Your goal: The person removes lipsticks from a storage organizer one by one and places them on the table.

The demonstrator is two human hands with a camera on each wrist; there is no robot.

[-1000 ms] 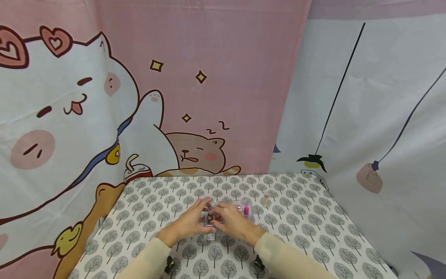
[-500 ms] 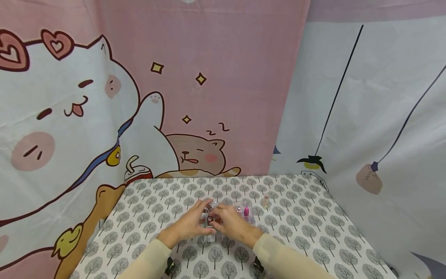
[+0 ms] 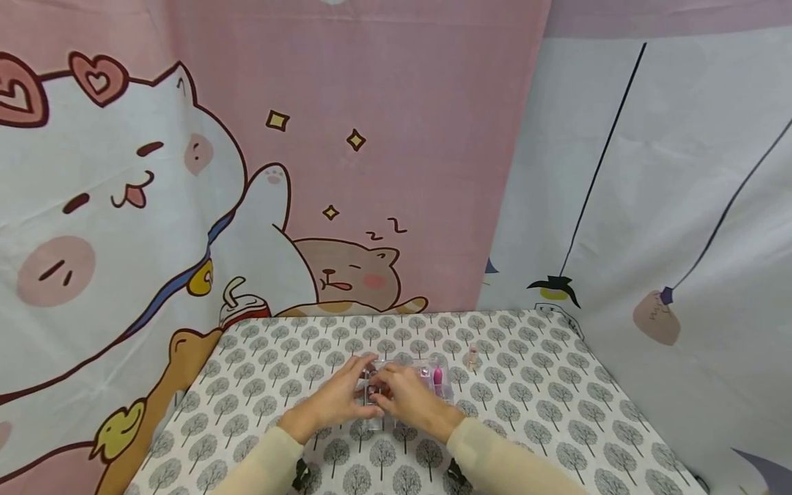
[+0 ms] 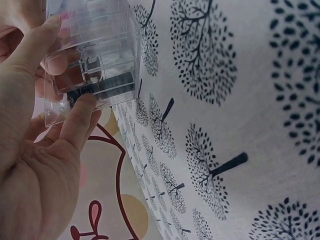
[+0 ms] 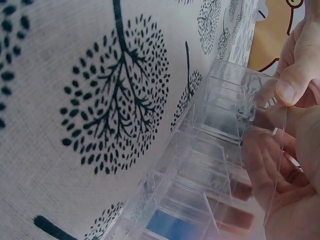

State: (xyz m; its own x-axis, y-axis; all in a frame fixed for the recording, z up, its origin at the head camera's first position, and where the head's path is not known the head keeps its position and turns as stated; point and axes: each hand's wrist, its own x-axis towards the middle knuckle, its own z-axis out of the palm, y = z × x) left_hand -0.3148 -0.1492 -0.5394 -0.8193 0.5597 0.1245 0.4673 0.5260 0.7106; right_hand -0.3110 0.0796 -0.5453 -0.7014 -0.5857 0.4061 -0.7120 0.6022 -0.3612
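A clear plastic organizer (image 3: 375,424) with several compartments stands on the table in front of me. My left hand (image 3: 337,393) grips its left end, thumb at the near side and fingers at the far side; in the left wrist view a fingertip presses the clear wall (image 4: 100,30). Bent over the same end, my right hand (image 3: 413,397) has its fingers down among the compartments. Whether they pinch something there I cannot tell. Beside the fingers lies a dark tube-like item (image 4: 117,85). A pink rounded item (image 3: 437,377) sits in the right part of the organizer.
A small pale bottle-like item (image 3: 473,357) stands on the tree-print tablecloth (image 3: 526,399), right of the organizer. Something blue (image 5: 172,225) shows through the clear plastic in the right wrist view. A cartoon-printed curtain (image 3: 421,172) hangs behind the table.
Both hands stay at the organizer's left end. My right hand has barely shifted, and the head view has tilted slightly.
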